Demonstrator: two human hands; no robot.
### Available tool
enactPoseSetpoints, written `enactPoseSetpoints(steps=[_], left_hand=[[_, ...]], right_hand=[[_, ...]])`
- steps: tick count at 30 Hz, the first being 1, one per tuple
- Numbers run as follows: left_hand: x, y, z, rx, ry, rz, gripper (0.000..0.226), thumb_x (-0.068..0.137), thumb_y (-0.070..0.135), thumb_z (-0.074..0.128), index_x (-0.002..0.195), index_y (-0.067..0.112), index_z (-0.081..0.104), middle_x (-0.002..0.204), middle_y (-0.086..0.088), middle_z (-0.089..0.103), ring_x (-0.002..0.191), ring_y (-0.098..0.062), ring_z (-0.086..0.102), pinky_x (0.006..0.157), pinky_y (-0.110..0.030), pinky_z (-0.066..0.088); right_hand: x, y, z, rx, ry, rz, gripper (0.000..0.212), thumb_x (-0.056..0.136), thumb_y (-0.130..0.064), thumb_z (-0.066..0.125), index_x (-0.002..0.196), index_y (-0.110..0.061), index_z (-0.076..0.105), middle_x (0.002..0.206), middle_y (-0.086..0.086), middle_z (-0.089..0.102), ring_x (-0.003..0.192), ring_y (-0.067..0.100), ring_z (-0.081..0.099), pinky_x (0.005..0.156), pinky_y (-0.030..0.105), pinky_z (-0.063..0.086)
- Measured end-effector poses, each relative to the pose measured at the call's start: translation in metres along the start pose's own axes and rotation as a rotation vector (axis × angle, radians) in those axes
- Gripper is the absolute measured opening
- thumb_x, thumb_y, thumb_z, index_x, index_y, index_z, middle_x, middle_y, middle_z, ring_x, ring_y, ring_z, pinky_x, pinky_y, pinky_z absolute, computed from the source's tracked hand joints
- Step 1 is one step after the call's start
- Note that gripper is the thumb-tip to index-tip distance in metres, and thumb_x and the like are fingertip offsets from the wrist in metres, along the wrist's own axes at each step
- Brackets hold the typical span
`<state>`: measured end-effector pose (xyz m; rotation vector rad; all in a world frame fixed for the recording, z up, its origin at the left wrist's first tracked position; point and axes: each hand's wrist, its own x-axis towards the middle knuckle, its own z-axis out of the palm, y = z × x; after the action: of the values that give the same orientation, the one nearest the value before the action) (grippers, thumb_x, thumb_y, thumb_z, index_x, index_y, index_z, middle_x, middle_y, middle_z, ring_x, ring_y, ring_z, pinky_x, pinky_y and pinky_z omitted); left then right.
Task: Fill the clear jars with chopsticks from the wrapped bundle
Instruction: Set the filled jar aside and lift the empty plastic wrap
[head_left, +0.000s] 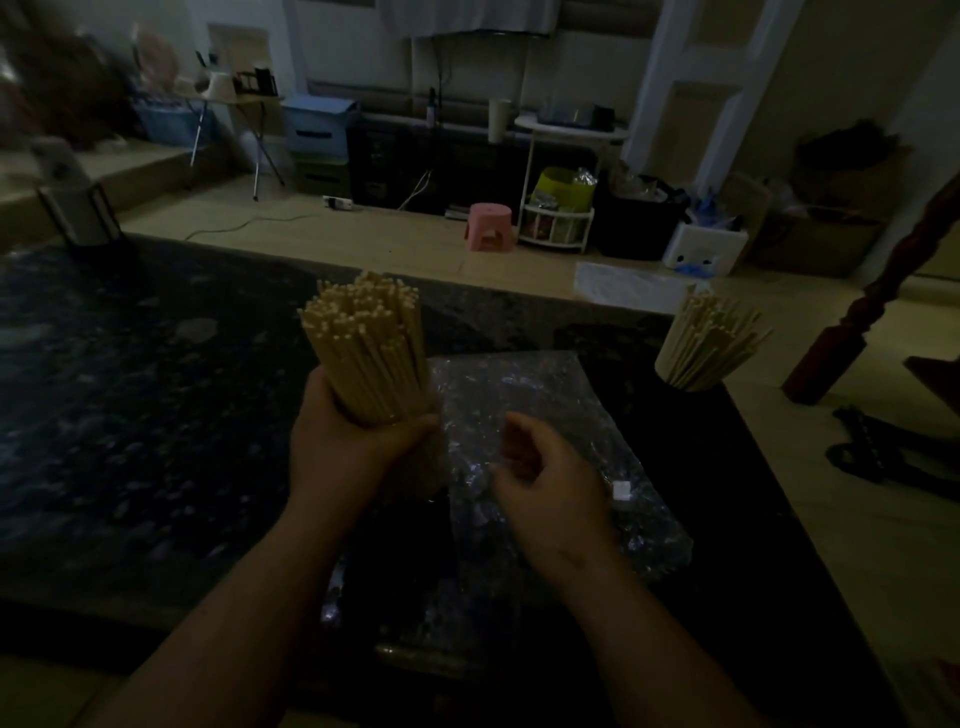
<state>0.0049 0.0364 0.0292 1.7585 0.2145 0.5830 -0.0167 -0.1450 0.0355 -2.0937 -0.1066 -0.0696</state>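
- Head view: a thick upright bundle of pale wooden chopsticks (363, 348) is gripped around its lower part by the left hand (343, 457), whose fingers (410, 428) are wrapped closed about it; the square tips are fanned slightly at the top.
- Whether a jar surrounds the bundle's base cannot be told, as the hand covers it and the light is dim.
- The right hand (545, 478) is held just right of the bundle, apart from it, its fingers loosely curled and nothing seen in them.
- A crumpled sheet of clear plastic wrap (524, 410) is spread on the dark speckled stone table (130, 389), below and to the right of the bundle.
- A clear jar filled with chopsticks (701, 348) is seen well to the right of the bundle, near the table's far right corner.
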Motion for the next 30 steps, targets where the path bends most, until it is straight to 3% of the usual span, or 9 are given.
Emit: enactPoseSetpoints(steps=[2,5,7,9,14,18,22,27,30], left_hand=[[-0.001,0.003,0.000,-0.049,-0.012,-0.018,0.078,0.052,0.020,0.094,0.119,0.024,0.055,0.106,0.011,0.065,0.097,-0.005,0.062,0.080,-0.028,0.051],[-0.002,0.011,0.002,-0.081,-0.064,-0.003,0.080,0.050,0.021,0.095,0.120,0.026,0.055,0.107,0.009,0.067,0.100,-0.009,0.065,0.085,-0.035,0.054],[-0.006,0.018,0.005,-0.058,-0.119,0.023,0.078,0.051,0.018,0.094,0.117,0.027,0.055,0.104,0.011,0.067,0.096,-0.002,0.064,0.080,-0.026,0.054],[-0.011,0.026,0.010,-0.029,-0.178,0.055,0.078,0.050,0.018,0.095,0.113,0.034,0.052,0.100,0.016,0.064,0.092,0.007,0.061,0.072,-0.012,0.050],[-0.020,0.039,0.022,-0.024,-0.329,0.122,0.094,0.050,0.030,0.096,0.128,0.040,0.046,0.117,0.019,0.061,0.106,0.005,0.057,0.085,-0.021,0.048],[-0.020,0.039,0.029,0.020,-0.434,0.150,0.102,0.053,0.050,0.090,0.138,0.045,0.035,0.139,0.020,0.047,0.124,0.003,0.046,0.097,-0.022,0.041],[-0.016,0.028,0.032,0.171,-0.382,0.117,0.094,0.063,0.049,0.081,0.144,0.039,0.033,0.150,0.014,0.034,0.125,0.005,0.030,0.097,-0.018,0.029],[-0.016,0.016,0.040,0.314,-0.391,0.133,0.084,0.071,0.043,0.079,0.143,0.032,0.038,0.152,0.009,0.035,0.129,-0.002,0.032,0.102,-0.024,0.028],[-0.018,0.010,0.049,0.348,-0.414,0.122,0.082,0.072,0.042,0.080,0.142,0.031,0.040,0.150,0.009,0.037,0.124,0.000,0.033,0.101,-0.024,0.029]], right_hand=[[0.000,0.000,0.005,-0.002,-0.062,0.007,0.065,0.085,-0.022,0.071,0.143,-0.025,0.042,0.135,-0.006,0.053,0.118,0.005,0.051,0.101,0.028,0.046],[-0.002,-0.005,0.009,-0.010,-0.178,0.012,0.089,0.077,-0.036,0.079,0.148,-0.039,0.025,0.142,-0.021,0.042,0.124,-0.004,0.044,0.101,0.019,0.039],[-0.003,-0.008,0.010,0.015,-0.209,0.000,0.087,0.072,-0.035,0.083,0.133,-0.059,0.025,0.122,-0.045,0.040,0.104,-0.026,0.043,0.088,0.004,0.038],[-0.001,-0.009,0.011,0.040,-0.163,-0.031,0.077,0.067,-0.034,0.085,0.117,-0.064,0.036,0.109,-0.040,0.053,0.094,-0.024,0.051,0.079,0.007,0.046],[0.003,-0.010,0.007,0.068,0.014,-0.008,0.058,0.063,-0.052,0.079,0.107,-0.059,0.042,0.097,-0.025,0.059,0.079,-0.008,0.059,0.063,0.020,0.051],[0.007,0.003,-0.008,0.036,0.164,0.036,0.070,0.055,-0.062,0.079,0.115,-0.053,0.044,0.101,-0.023,0.060,0.084,-0.002,0.060,0.069,0.032,0.055],[0.014,0.027,-0.037,0.034,0.332,0.085,0.091,0.054,-0.051,0.086,0.131,-0.045,0.038,0.113,-0.022,0.056,0.096,0.003,0.057,0.077,0.027,0.048],[0.029,0.063,-0.085,0.041,0.505,0.169,0.090,0.061,-0.034,0.088,0.137,-0.026,0.041,0.119,-0.005,0.060,0.104,0.021,0.061,0.078,0.030,0.049],[0.031,0.086,-0.104,0.049,0.572,0.222,0.089,0.064,-0.031,0.088,0.139,-0.020,0.040,0.128,0.002,0.058,0.113,0.026,0.058,0.079,0.026,0.039]])
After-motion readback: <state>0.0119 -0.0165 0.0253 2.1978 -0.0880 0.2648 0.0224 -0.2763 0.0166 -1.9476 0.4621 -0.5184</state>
